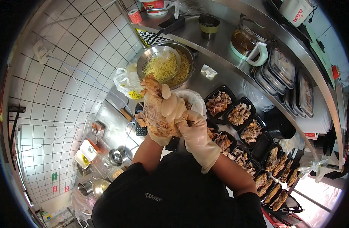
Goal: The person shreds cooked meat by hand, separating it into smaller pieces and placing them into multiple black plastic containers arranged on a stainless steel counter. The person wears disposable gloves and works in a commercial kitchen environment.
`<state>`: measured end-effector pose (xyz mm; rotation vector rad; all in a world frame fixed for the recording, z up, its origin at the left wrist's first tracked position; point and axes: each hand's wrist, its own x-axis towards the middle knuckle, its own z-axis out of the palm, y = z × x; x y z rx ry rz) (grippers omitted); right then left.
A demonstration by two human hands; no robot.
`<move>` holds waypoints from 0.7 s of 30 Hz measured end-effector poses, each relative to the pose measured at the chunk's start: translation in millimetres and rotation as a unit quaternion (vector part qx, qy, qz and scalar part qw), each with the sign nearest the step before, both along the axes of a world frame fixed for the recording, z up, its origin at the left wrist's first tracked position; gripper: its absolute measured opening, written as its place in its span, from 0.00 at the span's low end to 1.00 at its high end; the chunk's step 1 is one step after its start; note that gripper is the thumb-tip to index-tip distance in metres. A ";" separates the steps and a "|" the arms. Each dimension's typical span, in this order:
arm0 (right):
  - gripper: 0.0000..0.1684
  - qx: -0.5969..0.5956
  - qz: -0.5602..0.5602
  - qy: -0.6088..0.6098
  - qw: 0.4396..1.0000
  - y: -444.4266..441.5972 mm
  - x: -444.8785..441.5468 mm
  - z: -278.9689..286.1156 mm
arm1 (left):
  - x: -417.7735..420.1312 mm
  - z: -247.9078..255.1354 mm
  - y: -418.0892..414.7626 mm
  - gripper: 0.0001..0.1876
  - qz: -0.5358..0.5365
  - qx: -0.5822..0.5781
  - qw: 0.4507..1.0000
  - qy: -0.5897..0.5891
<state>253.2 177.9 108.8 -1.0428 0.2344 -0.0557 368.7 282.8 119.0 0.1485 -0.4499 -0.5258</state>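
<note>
My left hand (169,106), in a pale translucent glove, holds a large piece of cooked poultry (158,118) in front of my chest. Its fingers curl over the right side of the meat; the palm is hidden behind it. Torn flesh and browned skin show on the piece. My right hand (197,138), gloved as well, pinches the meat's lower right edge. Just beyond my hands, partly covered by them, is a bowl lined with a white plastic bag (200,104), with some shredded meat inside.
Black plastic trays (220,101) of shredded meat stand to the right, with whole browned pieces (279,199) further down. Ahead are a colander of noodles (141,64) and a steel shelf (188,40) carrying a glass kettle (242,42). A knife handle (126,114) lies left.
</note>
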 end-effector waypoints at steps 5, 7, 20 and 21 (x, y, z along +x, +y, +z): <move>0.11 0.071 0.026 -0.029 0.997 -9.0 5.9 -1.0 | -2.6 2.5 6.6 0.22 0.035 -0.005 0.996 0.077; 0.10 0.099 0.050 -0.002 0.994 -12.5 4.1 -6.2 | -2.7 3.9 12.3 0.22 0.048 -0.009 0.994 0.101; 0.27 -0.588 0.156 0.079 0.789 -56.7 37.9 -34.7 | 0.6 6.6 57.2 0.22 0.099 -0.110 0.961 0.234; 0.29 -0.675 0.179 0.063 0.713 -61.5 39.2 -44.1 | 2.1 1.5 60.4 0.22 0.065 -0.148 0.964 0.211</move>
